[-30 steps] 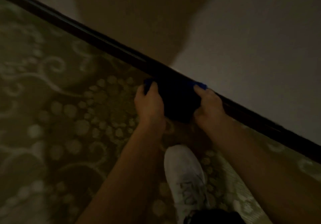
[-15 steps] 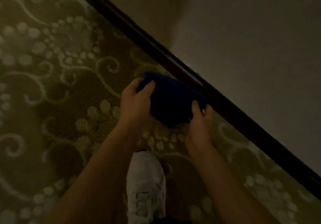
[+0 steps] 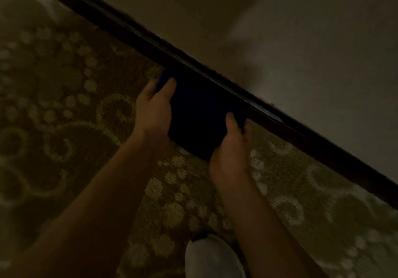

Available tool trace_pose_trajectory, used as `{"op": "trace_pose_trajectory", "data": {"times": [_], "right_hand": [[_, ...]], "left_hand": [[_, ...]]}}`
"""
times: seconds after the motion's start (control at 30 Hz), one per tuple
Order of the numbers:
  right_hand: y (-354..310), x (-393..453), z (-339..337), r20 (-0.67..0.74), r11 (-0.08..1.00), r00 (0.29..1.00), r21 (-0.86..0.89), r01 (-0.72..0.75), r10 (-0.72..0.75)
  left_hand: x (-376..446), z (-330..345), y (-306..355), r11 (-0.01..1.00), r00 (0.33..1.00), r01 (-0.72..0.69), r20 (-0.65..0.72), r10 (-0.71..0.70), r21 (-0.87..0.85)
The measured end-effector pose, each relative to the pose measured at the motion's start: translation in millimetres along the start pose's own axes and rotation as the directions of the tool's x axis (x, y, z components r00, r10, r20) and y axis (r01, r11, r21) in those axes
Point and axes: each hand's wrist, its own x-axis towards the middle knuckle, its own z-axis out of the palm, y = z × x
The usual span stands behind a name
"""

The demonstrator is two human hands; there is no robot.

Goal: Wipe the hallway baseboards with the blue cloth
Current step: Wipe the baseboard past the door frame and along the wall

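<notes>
The scene is dim. A dark wooden baseboard (image 3: 120,29) runs diagonally from the top left to the right edge, between the pale wall and the carpet. The blue cloth (image 3: 198,114) is spread flat, its upper edge against the baseboard's lower face. My left hand (image 3: 154,107) grips the cloth's left side, thumb on top. My right hand (image 3: 231,148) grips its right lower corner, thumb pressed on the cloth. The fingers under the cloth are hidden.
A patterned olive carpet (image 3: 64,109) with pale swirls and dots covers the floor. The toe of my white shoe (image 3: 212,258) shows at the bottom between my forearms. The pale wall (image 3: 312,62) fills the upper right, with my shadow on it.
Half a second ago the cloth was held off the baseboard over the carpet; now it is pressed up against it again. The view has shifted along the wall.
</notes>
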Motion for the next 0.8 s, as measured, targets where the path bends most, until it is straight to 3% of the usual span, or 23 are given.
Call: {"op": "trace_pose_trajectory", "data": {"times": [0.23,0.47,0.57,0.73,0.8], "right_hand": [[9,17,-1,-0.034,0.984,0.997,0.157,0.080,-0.075],[-24,-17,6,-0.015,0.997,0.997,0.002,0.078,-0.078],[-46,-43,5,-0.011,0.992,0.995,-0.087,0.096,-0.097],[-40,-40,5,-0.042,0.994,0.999,-0.111,0.006,-0.010],[-27,-28,6,-0.072,0.999,0.997,-0.032,-0.013,0.011]], "left_hand": [[18,15,-11,0.993,0.989,0.105,0.106,-0.099,-0.051],[12,-8,12,0.969,0.958,0.245,0.157,-0.240,-0.016],[0,-10,44,0.980,0.962,0.176,0.196,-0.192,0.094],[4,4,55,0.965,0.965,0.201,0.138,-0.225,0.170],[20,5,42,0.960,0.964,0.231,0.095,-0.247,0.156]]}}
